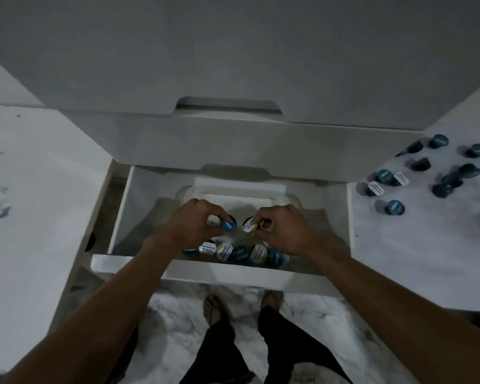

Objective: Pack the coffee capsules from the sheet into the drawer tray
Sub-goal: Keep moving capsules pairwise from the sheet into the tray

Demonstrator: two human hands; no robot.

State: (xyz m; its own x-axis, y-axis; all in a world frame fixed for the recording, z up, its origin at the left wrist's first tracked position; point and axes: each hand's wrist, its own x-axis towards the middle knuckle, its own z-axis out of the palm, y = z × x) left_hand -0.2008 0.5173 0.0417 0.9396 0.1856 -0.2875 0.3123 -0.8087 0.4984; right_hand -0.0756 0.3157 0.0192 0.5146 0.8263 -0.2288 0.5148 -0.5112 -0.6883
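Observation:
Both hands reach into an open white drawer that holds a clear tray. My left hand pinches a capsule with a blue lid. My right hand pinches a capsule with a white lid. The two held capsules hang close together over the tray's middle. Below them a row of several capsules, blue and white lids mixed, lies along the tray's near edge. Several more dark blue capsules are scattered on the white sheet at the right.
Closed white drawer fronts overhang the back of the open drawer. A white surface with small dark smudges lies at the left. My feet stand on a marbled floor below the drawer front.

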